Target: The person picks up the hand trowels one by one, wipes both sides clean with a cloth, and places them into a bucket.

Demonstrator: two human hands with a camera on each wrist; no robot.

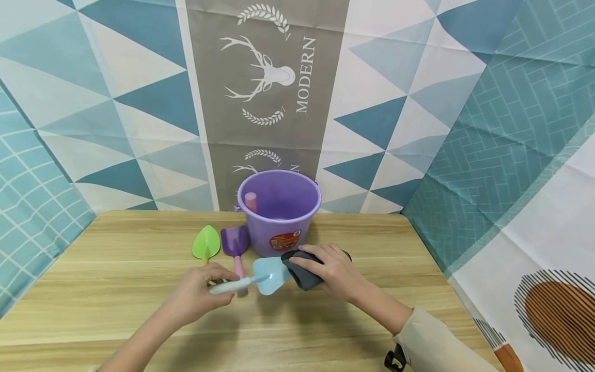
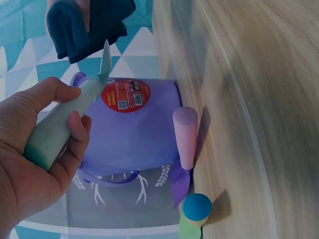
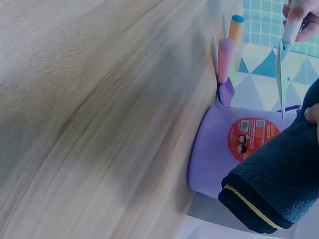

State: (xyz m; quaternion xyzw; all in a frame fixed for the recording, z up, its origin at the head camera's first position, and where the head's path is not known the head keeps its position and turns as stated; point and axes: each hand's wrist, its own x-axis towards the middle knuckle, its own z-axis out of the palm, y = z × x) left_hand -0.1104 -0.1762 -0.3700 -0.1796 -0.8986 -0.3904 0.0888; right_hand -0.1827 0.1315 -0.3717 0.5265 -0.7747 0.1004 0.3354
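Note:
My left hand (image 1: 200,295) grips the pale handle of a light blue toy shovel (image 1: 270,275), its blade pointing right, held above the table. In my right hand (image 1: 335,269) is a folded dark grey cloth (image 1: 304,275), gripped close by the blade's right edge; whether the two touch I cannot tell. The left wrist view shows the thumb and fingers curled round the shovel handle (image 2: 65,117). From the right wrist, the cloth (image 3: 274,174) hangs folded, with a yellow stripe at its edge. Behind both hands stands a purple bucket (image 1: 282,227) with a red label.
A green toy shovel (image 1: 206,243) and a purple toy shovel (image 1: 234,241) with a pink handle lie left of the bucket. One pink handle (image 1: 251,200) sticks up inside the bucket. Patterned cloth walls (image 1: 372,103) surround the wooden table (image 1: 139,268).

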